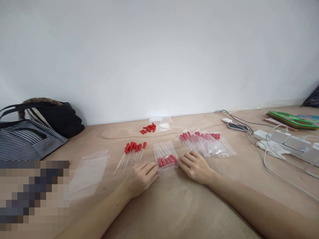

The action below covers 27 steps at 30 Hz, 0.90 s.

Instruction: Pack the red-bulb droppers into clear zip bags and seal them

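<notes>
The clear zip bag of red-bulbed droppers (171,145) lies flat between my two hands, its near end level with my fingertips and the rest reaching away beyond them. Its long axis runs away from me, the far end leaning slightly toward my left-hand side. The droppers inside follow that line: bulbs at the near end, between my hands, clear stems pointing away. Neither hand is plainly nearer. My left hand (145,176) is at the bag's near left corner, fingers together and slightly bent; my right hand (194,166) is at the near right corner, fingers more curled. Both look partly closed, but I can't tell whether either pinches the film or only rests against it. Loose droppers (136,148) fan out just beyond my left hand, and a pile of filled bags (225,150) lies just beyond my right.
</notes>
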{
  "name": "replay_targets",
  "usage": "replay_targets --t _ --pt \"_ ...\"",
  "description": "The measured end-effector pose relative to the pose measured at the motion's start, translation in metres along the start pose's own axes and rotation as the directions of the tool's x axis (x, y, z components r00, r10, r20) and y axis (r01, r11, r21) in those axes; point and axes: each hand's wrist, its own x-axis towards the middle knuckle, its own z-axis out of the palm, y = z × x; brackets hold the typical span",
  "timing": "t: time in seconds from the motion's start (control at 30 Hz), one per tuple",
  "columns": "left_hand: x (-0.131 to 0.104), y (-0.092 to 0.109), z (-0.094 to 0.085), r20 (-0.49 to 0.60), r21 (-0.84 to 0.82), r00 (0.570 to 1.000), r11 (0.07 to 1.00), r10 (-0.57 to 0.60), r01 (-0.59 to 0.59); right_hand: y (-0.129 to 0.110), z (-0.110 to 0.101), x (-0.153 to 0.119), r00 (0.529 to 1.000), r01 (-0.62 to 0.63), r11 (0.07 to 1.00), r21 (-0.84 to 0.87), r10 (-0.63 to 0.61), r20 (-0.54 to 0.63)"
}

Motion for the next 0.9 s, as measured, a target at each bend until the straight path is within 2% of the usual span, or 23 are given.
replay_targets --t 0.07,0.17,0.37,0.57,0.8,0.9 --pt "0.001 -0.004 0.002 -0.059 0.063 0.994 0.994 0.089 -0.085 0.002 0.002 0.0 1.0 0.015 1.0 -0.012 -0.016 -0.016" --pt "0.005 -0.006 0.006 -0.13 0.108 0.979 0.984 0.155 -0.142 0.003 0.004 0.0 0.993 0.063 0.998 -0.004 -0.063 -0.097" --pt "0.013 -0.003 0.007 -0.116 0.173 0.968 0.964 0.225 -0.203 0.003 0.006 0.002 0.98 0.08 0.997 0.004 -0.078 -0.184" --pt "0.013 -0.001 0.006 -0.115 0.182 0.974 0.968 0.196 -0.173 0.003 0.004 0.002 0.976 0.08 0.997 -0.004 -0.079 -0.203" --pt "0.009 -0.003 0.011 -0.142 0.149 0.98 0.981 0.142 -0.121 0.003 0.001 0.0 0.983 -0.002 0.996 -0.085 -0.013 -0.181" --pt "0.009 -0.003 0.012 -0.147 0.134 0.981 0.985 0.125 -0.106 0.0 0.001 0.002 0.975 -0.041 0.994 -0.102 0.017 -0.224"
